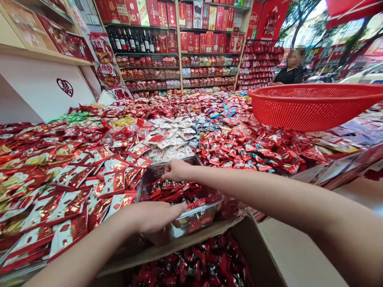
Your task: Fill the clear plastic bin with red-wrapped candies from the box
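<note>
A clear plastic bin (191, 219) holds red-and-black wrapped candies (176, 191). At the bin's near left side is my left hand (155, 217), its thumb laid over the rim and its other fingers mostly hidden beneath. Inside the bin, toward its back, my right hand (176, 170) hangs above the candies with curled fingers; whether anything is in them I cannot make out. Directly in front of the bin stands an open cardboard box (260, 243) with similar dark red wrapped candies (194, 265) inside.
Red-and-white snack packets (113, 181) lie left of the bin, white packets (173, 133) behind it. Small red packets (227, 147) spread to the right. A red plastic basket (299, 109) rests at the right. Shelves (179, 32) line the back; a person (290, 71) is beyond the basket.
</note>
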Available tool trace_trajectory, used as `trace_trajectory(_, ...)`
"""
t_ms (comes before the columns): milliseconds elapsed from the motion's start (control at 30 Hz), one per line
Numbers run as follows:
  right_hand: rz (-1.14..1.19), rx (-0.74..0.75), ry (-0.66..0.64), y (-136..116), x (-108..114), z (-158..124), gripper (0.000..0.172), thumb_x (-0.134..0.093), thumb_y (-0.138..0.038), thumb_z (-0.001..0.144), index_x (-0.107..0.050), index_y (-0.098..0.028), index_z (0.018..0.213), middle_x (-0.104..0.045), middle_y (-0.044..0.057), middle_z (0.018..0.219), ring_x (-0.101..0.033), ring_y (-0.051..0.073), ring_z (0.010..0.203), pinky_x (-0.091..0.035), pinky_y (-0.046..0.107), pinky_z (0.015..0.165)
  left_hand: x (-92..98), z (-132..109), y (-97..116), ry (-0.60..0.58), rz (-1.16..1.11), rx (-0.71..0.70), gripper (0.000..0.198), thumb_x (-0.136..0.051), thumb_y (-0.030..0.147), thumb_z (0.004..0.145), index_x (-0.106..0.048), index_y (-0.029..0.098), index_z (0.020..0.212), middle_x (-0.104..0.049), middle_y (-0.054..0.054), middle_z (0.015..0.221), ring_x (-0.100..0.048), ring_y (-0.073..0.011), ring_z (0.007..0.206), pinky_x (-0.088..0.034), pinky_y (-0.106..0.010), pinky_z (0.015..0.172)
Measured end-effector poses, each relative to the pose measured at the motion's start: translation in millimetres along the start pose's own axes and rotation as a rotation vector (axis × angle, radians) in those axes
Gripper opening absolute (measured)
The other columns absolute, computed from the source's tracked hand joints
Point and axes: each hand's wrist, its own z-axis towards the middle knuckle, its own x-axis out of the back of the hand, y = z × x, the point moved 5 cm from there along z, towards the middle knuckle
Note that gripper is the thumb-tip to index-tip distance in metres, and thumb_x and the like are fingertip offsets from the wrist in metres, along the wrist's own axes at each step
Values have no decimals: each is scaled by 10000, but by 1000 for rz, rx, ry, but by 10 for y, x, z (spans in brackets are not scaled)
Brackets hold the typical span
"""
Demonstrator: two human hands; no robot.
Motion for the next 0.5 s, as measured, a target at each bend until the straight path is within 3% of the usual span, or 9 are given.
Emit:
trace_trajectory(100,-126,197,-170,-72,-4,-257,169,-541,-177,640,-622,-124,779,-610,34,686,-516,119,585,-364,198,495,-40,18,1,-79,-10,-13,794,-48,682,695,-661,212,875,-652,-50,957,-566,-235,863,-359,-327,833)
trace_trajectory(233,-197,153,-428,36,-265,-428,84,-549,-63,556,-605,-124,547,-516,-11,446,-492,114,510,-388,220,537,-57,42,-1,-111,-6,-6,749,-84,660,711,-651,202,884,-643,-65,971,-557,-246,870,-377,-324,796)
trace_trajectory(333,-215,60,-432,137,-448,-387,172,-580,-40,498,-499,-128,373,-433,-16,358,-506,145,518,-411,267,584,-59,46,14,-119,1,-1,684,-120,623,731,-640,215,908,-633,-56,989,-546,-244,885,-360,-339,816)
trace_trajectory(500,-224,84,-492,177,-627,-318,167,-639,-128,504,-495,-142,420,-466,-18,414,-539,169,598,-425,305,643,-67,48,27,-120,3,-5,599,-157,553,749,-633,236,926,-625,-54,993,-550,-237,853,-344,-379,826)
